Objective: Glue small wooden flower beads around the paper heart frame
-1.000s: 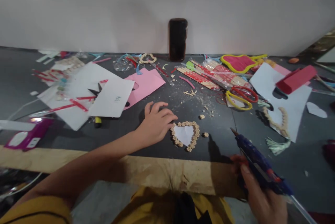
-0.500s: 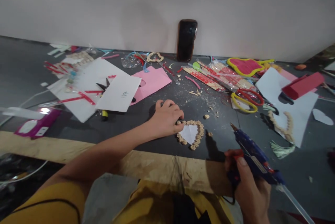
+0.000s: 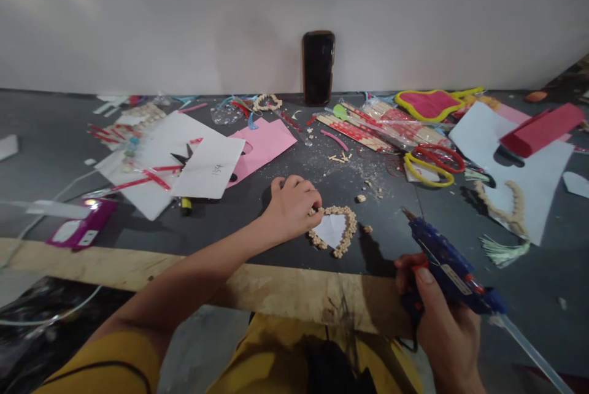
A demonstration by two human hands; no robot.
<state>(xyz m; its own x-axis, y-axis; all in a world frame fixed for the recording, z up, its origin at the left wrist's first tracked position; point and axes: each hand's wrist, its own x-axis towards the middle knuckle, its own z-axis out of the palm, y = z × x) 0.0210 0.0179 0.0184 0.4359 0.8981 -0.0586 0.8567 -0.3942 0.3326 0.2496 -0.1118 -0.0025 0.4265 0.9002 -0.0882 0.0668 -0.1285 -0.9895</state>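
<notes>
A white paper heart [image 3: 329,231] edged with tan, knobbly bead-like pieces lies flat on the dark tabletop. My left hand [image 3: 293,205] rests at its upper left, fingers curled, with thumb and forefinger pinching at the edge; whatever is between the fingertips is hidden. On the right, my right hand [image 3: 439,320] grips a blue hot glue gun [image 3: 453,271] by its handle, the nozzle pointing up and left above the table. A clear glue stick [image 3: 529,348] sticks out of its back. Loose tan pieces [image 3: 361,198] lie just right of the heart.
Yellow- and red-handled scissors [image 3: 435,167] and chopsticks [image 3: 363,130] lie beyond the glue gun. A phone [image 3: 318,69] leans against the wall. Pink card [image 3: 264,145], white paper [image 3: 207,167] and a purple box [image 3: 83,225] are at left. A beaded piece with a tassel [image 3: 508,250] lies at right.
The view has shifted slightly. Both hands keep nearly the same pose, the left at the heart's edge and the right around the glue gun.
</notes>
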